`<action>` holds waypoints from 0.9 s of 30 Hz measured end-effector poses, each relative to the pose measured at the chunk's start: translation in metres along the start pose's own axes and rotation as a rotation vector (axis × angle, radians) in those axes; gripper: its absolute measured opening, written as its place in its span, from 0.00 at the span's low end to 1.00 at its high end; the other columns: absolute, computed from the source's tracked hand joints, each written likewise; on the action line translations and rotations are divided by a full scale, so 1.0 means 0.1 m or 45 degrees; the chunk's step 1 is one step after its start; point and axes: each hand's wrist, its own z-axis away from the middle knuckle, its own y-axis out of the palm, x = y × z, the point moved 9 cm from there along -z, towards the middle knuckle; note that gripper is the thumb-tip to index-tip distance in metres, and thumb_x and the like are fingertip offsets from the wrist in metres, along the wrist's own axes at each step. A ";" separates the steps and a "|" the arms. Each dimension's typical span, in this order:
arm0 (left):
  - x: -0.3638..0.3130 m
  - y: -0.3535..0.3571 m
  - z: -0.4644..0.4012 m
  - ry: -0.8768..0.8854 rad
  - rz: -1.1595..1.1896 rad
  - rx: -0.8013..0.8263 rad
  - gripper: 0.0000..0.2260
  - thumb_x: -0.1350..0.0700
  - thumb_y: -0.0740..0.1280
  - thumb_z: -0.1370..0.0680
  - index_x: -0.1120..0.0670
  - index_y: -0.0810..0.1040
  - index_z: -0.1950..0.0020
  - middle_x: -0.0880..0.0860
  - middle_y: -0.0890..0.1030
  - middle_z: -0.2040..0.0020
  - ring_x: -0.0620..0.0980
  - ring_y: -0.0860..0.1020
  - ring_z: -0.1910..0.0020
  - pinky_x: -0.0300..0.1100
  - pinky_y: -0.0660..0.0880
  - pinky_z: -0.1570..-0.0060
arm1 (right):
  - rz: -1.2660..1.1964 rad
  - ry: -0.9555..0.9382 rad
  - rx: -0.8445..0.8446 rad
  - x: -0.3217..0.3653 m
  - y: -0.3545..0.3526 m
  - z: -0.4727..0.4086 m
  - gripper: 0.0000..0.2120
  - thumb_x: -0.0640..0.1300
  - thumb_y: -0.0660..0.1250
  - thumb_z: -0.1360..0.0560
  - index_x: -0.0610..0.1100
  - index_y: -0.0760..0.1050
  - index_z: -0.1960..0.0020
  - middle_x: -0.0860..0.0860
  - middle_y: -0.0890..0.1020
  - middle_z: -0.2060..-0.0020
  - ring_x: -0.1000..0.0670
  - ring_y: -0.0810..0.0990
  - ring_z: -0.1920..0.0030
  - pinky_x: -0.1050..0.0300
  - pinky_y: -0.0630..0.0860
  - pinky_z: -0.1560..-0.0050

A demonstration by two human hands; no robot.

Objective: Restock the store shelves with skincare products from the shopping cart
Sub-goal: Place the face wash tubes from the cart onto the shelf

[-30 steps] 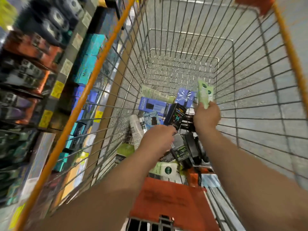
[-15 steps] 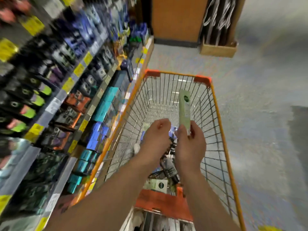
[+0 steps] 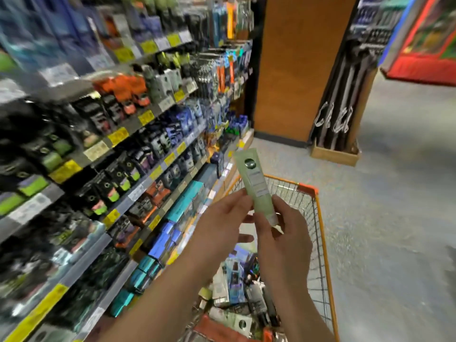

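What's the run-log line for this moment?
right hand: holds green tube upright | left hand: touching tube | cart: still stocked

Wire cart (image 3: 318, 245) holds boxed products (image 3: 232, 280) (jumbled); shelves (image 3: 138, 124) fully stocked.

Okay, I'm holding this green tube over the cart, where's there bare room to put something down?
The far end of the shopping cart shows bare wire floor, between its front wall and the product pile. The near end is heaped with boxes. The shelves on the left look fully packed; blur hides any gaps. The green tube sits between both hands.
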 end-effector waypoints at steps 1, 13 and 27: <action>-0.09 -0.05 0.06 0.010 0.016 -0.012 0.12 0.52 0.61 0.14 0.44 0.82 0.36 0.47 0.87 0.45 0.48 0.85 0.47 0.54 0.84 0.48 | -0.018 -0.047 0.029 0.12 0.06 0.03 0.19 0.46 0.72 0.21 0.68 0.73 0.41 0.67 0.76 0.47 0.66 0.76 0.44 0.75 0.74 0.51; -0.78 -1.07 0.78 0.169 0.229 -0.303 0.09 0.54 0.64 0.15 0.53 0.83 0.51 0.47 0.86 0.62 0.41 0.83 0.63 0.40 0.80 0.65 | 0.127 -0.582 0.294 1.27 0.84 0.39 0.20 0.45 0.75 0.24 0.48 0.75 0.33 0.55 0.75 0.42 0.64 0.72 0.39 0.77 0.66 0.43; -0.86 -3.20 2.13 0.301 0.147 -0.642 0.09 0.52 0.64 0.15 0.50 0.85 0.46 0.57 0.84 0.54 0.53 0.83 0.58 0.55 0.84 0.54 | -0.266 -0.332 0.993 2.20 2.56 1.64 0.11 0.41 0.72 0.21 0.57 0.78 0.48 0.55 0.83 0.57 0.61 0.84 0.62 0.66 0.80 0.63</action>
